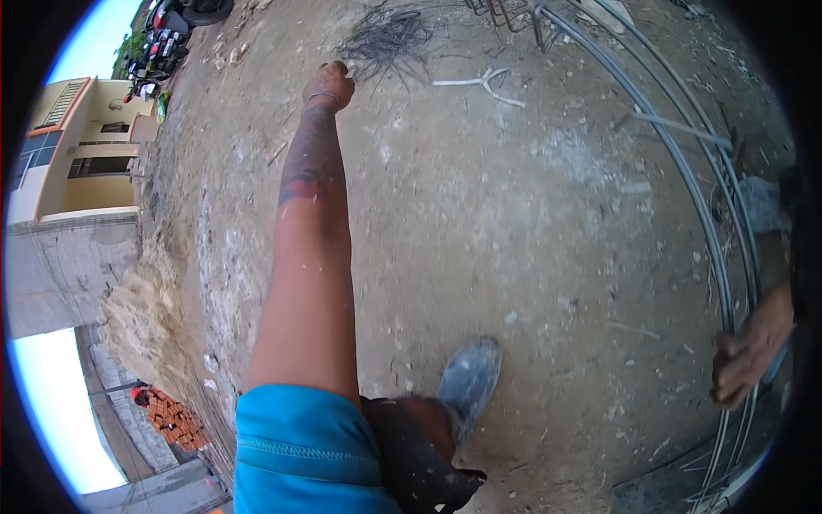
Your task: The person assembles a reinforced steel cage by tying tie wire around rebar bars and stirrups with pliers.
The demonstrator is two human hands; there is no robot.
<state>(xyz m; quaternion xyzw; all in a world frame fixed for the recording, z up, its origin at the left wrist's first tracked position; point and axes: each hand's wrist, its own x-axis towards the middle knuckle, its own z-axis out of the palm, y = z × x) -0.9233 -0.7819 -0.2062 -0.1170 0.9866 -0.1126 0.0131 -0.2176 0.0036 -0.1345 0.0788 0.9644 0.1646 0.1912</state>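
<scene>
My left arm reaches far forward, and my left hand (330, 86) is closed at its end, back of the hand toward me. What its fingers hold, if anything, is hidden. Just beyond it, a loose tangle of thin dark wire (387, 38) lies on the ground. Off at the right edge, my right hand (749, 351) hangs slightly blurred, fingers loosely bent and thumb apart, with nothing visible in it. Long curved steel bars (698, 193) run past it; whether it touches them I cannot tell.
A pale forked strip (488, 84) lies right of the wire. Bent steel rods (514, 19) are at the top. My boot (471, 377) stands on dusty ground. Leftward are a sand heap (150, 313), stacked red bricks (175, 420), motorbikes (158, 51) and a building (94, 154).
</scene>
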